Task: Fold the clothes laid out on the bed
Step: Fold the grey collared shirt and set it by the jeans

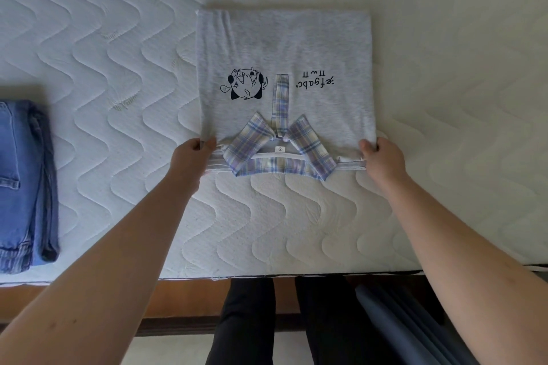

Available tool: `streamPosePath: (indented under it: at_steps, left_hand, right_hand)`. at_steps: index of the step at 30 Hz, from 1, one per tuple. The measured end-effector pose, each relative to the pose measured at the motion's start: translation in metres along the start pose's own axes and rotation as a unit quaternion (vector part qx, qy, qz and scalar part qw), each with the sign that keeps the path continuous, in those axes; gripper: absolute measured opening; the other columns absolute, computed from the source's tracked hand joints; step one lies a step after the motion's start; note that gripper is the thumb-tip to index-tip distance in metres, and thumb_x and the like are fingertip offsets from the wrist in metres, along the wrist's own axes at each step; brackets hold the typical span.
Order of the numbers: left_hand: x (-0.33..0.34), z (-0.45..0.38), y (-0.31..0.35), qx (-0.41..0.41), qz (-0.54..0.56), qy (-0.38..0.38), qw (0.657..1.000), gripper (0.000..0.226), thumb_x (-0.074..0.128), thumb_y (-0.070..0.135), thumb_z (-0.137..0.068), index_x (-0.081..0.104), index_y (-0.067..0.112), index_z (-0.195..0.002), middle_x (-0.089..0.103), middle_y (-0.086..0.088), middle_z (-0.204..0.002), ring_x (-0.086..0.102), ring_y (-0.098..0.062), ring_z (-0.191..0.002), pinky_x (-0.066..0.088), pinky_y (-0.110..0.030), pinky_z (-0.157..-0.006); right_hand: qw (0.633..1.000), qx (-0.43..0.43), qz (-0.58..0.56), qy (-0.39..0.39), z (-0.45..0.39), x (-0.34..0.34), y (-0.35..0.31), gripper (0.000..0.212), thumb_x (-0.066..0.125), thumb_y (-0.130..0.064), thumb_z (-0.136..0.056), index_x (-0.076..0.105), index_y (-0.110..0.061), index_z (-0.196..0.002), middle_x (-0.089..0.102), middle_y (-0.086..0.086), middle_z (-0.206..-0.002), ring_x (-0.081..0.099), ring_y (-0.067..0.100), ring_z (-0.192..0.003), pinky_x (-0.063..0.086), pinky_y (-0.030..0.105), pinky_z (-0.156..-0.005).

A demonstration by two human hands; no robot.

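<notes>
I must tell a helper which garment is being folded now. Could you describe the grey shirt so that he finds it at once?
On the white quilted mattress, look at the middle, just beyond the near edge. The grey shirt lies there, with both hands pinching its near corners. Unlike the folded blue jeans at the left, it has a plaid collar and a cartoon print.

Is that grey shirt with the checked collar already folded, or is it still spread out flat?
Partly folded: the grey shirt forms a neat rectangle, no sleeves showing. Left hand and right hand pinch its near corners.
</notes>
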State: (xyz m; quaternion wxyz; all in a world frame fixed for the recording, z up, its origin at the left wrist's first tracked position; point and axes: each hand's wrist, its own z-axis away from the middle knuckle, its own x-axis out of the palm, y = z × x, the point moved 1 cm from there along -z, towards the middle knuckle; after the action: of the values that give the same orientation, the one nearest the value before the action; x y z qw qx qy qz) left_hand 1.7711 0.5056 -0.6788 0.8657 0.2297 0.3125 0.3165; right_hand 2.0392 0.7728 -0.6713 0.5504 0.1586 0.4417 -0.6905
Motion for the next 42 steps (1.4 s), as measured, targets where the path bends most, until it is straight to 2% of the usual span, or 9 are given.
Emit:
streamPosePath:
  at_steps: [5,11,16,22,26,29,33,38,42]
  left_hand:
    - [-0.004,-0.002,0.002,0.027,-0.019,0.046,0.998,0.019,0.069,0.033,-0.090,0.068,0.014,-0.095,0.069,-0.008,-0.089,0.061,-0.023,-0.079,0.050,-0.035,-0.070]
    - [-0.020,-0.009,0.008,0.045,-0.037,0.042,0.997,0.025,0.068,0.025,-0.090,0.067,0.011,-0.110,0.070,-0.004,-0.095,0.063,-0.021,-0.084,0.054,-0.036,-0.079]
    - [-0.037,-0.024,0.023,0.097,-0.109,0.020,0.989,0.016,0.064,0.023,-0.092,0.064,0.016,-0.107,0.064,0.000,-0.089,0.058,-0.018,-0.080,0.046,-0.025,-0.068]
    - [-0.061,-0.048,0.045,0.163,-0.216,-0.002,0.963,0.020,0.061,0.021,-0.091,0.069,0.015,-0.108,0.064,-0.003,-0.088,0.054,-0.018,-0.077,0.040,-0.025,-0.065]
    - [-0.070,-0.057,0.060,0.169,-0.217,-0.012,0.961,0.020,0.062,0.020,-0.090,0.071,0.016,-0.108,0.068,-0.003,-0.092,0.059,-0.019,-0.080,0.045,-0.025,-0.070]
    - [-0.073,-0.059,0.062,0.168,-0.214,-0.002,0.962,0.030,0.064,0.031,-0.089,0.067,0.016,-0.114,0.068,-0.001,-0.099,0.064,-0.022,-0.088,0.052,-0.031,-0.080]
    - [-0.084,-0.050,0.047,0.134,-0.149,0.047,0.979,0.043,0.064,0.030,-0.088,0.056,0.019,-0.129,0.062,-0.001,-0.111,0.062,-0.017,-0.090,0.048,-0.024,-0.072]
    - [-0.099,-0.027,0.025,0.143,-0.059,0.075,0.985,0.033,0.060,0.024,-0.094,0.055,0.024,-0.127,0.059,-0.001,-0.119,0.060,-0.015,-0.101,0.051,-0.027,-0.085]
    - [-0.103,-0.003,0.014,0.102,0.008,0.071,0.992,0.029,0.056,0.019,-0.095,0.058,0.025,-0.123,0.062,0.008,-0.105,0.061,-0.004,-0.082,0.047,-0.016,-0.061]
  right_hand:
    - [1.000,0.014,-0.012,-0.014,0.015,0.007,0.007,0.034,0.062,-0.033,-0.093,0.071,0.000,-0.091,0.071,0.020,-0.086,0.066,0.034,-0.082,0.044,0.036,-0.069]
    - [0.993,0.079,-0.075,-0.039,0.054,0.024,0.014,0.021,0.068,-0.025,-0.089,0.067,-0.010,-0.074,0.068,0.010,-0.073,0.066,0.020,-0.062,0.053,0.032,-0.063]
    - [0.983,0.141,-0.101,-0.053,0.101,0.059,0.016,0.022,0.072,-0.025,-0.084,0.061,-0.021,-0.066,0.069,0.011,-0.077,0.069,0.033,-0.076,0.057,0.049,-0.076]
    - [0.960,0.197,-0.171,-0.099,0.164,0.116,0.008,0.018,0.074,-0.026,-0.082,0.061,-0.024,-0.069,0.065,0.004,-0.075,0.062,0.025,-0.072,0.057,0.045,-0.078]
    - [0.942,0.227,-0.209,-0.135,0.205,0.156,-0.010,0.018,0.071,-0.029,-0.082,0.062,-0.019,-0.071,0.067,0.003,-0.074,0.064,0.025,-0.074,0.055,0.042,-0.077]
    - [0.952,0.225,-0.145,-0.150,0.217,0.172,-0.022,0.031,0.060,-0.043,-0.085,0.065,-0.015,-0.072,0.069,0.004,-0.073,0.066,0.026,-0.070,0.052,0.034,-0.063]
    - [0.941,0.233,-0.004,-0.247,0.207,0.152,-0.027,0.052,0.047,-0.052,-0.094,0.065,-0.012,-0.065,0.073,0.006,-0.066,0.066,0.022,-0.060,0.049,0.029,-0.060]
    - [0.948,0.092,0.048,-0.301,0.161,0.106,-0.058,0.037,0.053,-0.040,-0.098,0.069,-0.010,-0.083,0.071,-0.001,-0.067,0.063,0.009,-0.053,0.044,0.019,-0.050]
    - [0.963,-0.067,0.022,-0.259,0.128,0.092,-0.113,0.018,0.060,-0.034,-0.095,0.069,-0.018,-0.095,0.073,-0.003,-0.089,0.068,0.012,-0.079,0.045,0.020,-0.064]
